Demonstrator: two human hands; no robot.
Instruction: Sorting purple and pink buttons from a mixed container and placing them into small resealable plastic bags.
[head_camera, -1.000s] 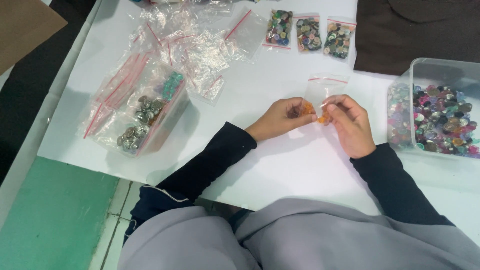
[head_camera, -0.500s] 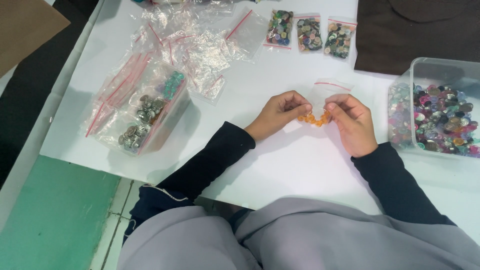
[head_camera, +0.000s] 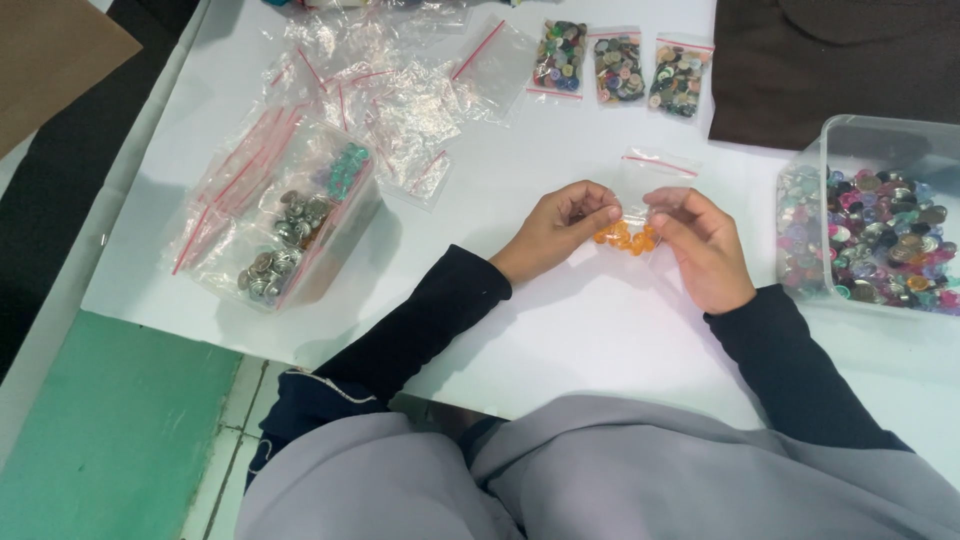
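A small clear zip bag (head_camera: 640, 190) with a red seal strip lies on the white table (head_camera: 620, 330), with orange buttons (head_camera: 625, 237) at its bottom. My left hand (head_camera: 555, 230) pinches the bag's left side. My right hand (head_camera: 705, 245) pinches its right side. Both hands rest low over the table, fingers curled around the bag.
A clear tub (head_camera: 880, 230) of mixed coloured buttons stands at the right. A second clear tub (head_camera: 285, 225) with bagged silver and teal buttons sits left, under empty zip bags (head_camera: 390, 90). Three filled button bags (head_camera: 620, 68) lie at the back. Dark cloth (head_camera: 830, 60) covers the far right.
The bag has been drawn upright between my hands and the orange buttons have dropped to its bottom. My hands have moved slightly apart.
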